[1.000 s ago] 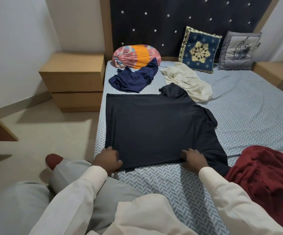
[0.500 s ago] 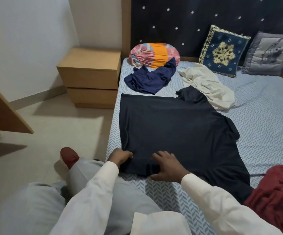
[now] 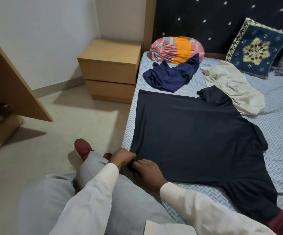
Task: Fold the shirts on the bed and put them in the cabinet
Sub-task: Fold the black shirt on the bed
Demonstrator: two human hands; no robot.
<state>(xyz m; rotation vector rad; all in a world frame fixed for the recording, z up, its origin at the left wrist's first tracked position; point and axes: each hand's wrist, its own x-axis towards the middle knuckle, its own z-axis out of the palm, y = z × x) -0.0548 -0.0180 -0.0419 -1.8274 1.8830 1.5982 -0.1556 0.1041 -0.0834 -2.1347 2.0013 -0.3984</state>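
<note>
Pinching near-left corner of dark navy shirt (image 3: 196,141): left hand (image 3: 122,157), fingers curled on hem. Right hand (image 3: 148,172) flat beside it, pressing cloth. Shirt spread on bed (image 3: 281,133), left side.

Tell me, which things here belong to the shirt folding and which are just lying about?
Job: black shirt, gripped at its corner by the left hand, right hand on it; blue shirt; cream shirt; bed; cabinet.
Lying about: striped bolster; embroidered cushion; bedside drawers.
</note>
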